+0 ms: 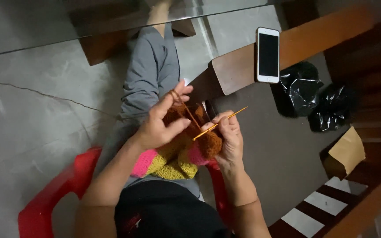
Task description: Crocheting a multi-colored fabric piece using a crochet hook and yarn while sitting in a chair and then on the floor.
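Note:
My left hand (162,121) holds the upper edge of a crocheted piece (182,152) with brown, yellow and pink bands, over my lap. A strand of brown yarn (186,110) runs over its raised index finger. My right hand (229,134) grips a thin yellow crochet hook (219,123), whose tip sits in the brown stitches, and also pinches the brown edge of the piece. The hook's handle points up and to the right.
I sit on a red plastic chair (62,185), my leg in grey trousers (148,75) stretched out over a grey floor. A white phone (268,55) lies on a brown wooden surface (234,68) at right. Black plastic bags (314,97) and a tan paper (347,152) lie farther right.

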